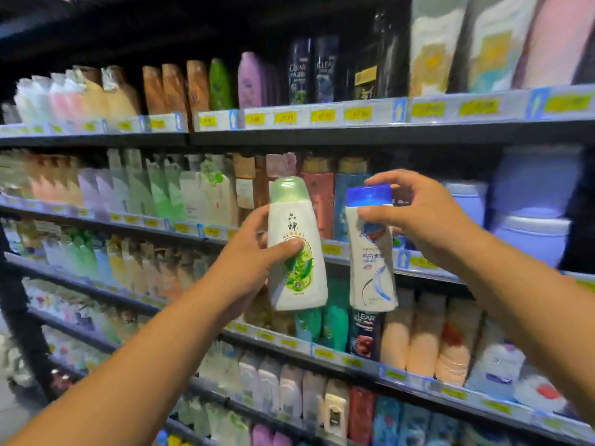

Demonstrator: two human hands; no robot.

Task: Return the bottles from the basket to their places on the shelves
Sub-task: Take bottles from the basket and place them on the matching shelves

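Arms up front, both raised. Left hand (257, 262) wraps the green-capped bottle (296, 246) at mid-body, thumb across its label. Right hand (418, 217) pinches the blue-capped bottle (370, 249) near its cap. Behind them, packed shelves (354, 132), yellow price tags.

White bottle (297, 252) with a translucent green cap and green leaf design; white bottle (372, 262) with a blue cap, blue swirl and red-blue emblem; dark shelves (322, 136) edged with yellow price tags (357, 113); pale blue tubs (531, 220) at right
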